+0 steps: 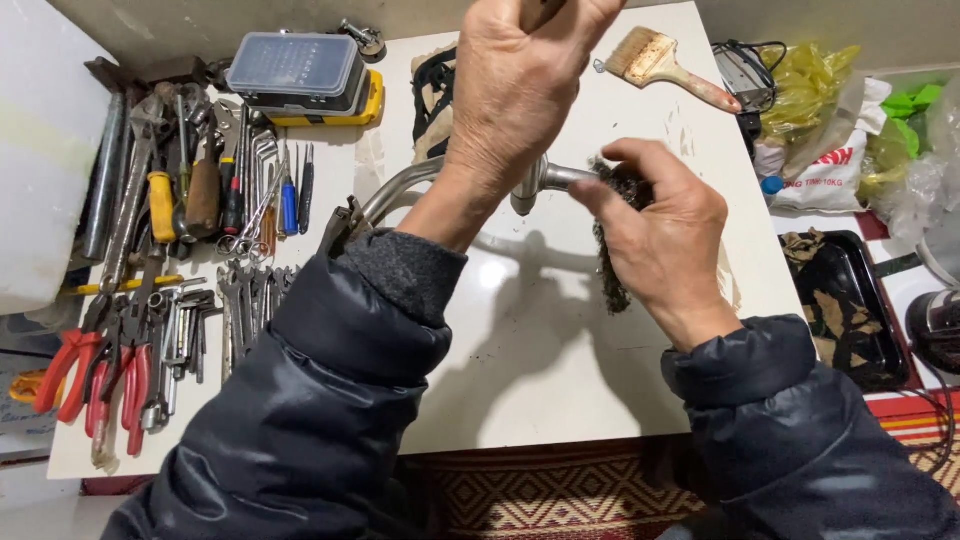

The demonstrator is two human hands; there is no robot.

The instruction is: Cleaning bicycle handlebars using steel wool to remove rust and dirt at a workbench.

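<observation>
We are gripping a curved silver metal tube [400, 190] with our left hand [520, 90] while our right hand [660, 235] is pressing a dark frayed scouring cloth [610, 275] against it, above the white worktop [540, 360] beside scattered red-handled pliers [70, 370].

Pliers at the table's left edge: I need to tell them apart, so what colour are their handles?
Red handles on the pliers, clearest in the head view.

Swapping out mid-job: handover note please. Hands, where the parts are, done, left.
Left hand: closed around the upper end of a curved metal pipe, held over the white table.
Right hand: presses a dark scouring pad to the pipe's end.
Nearby: paintbrush at the far edge, pliers and wrenches laid out at the left.
Done: cannot tell how much is scrubbed.
Left: likely the rest of the pipe.
</observation>
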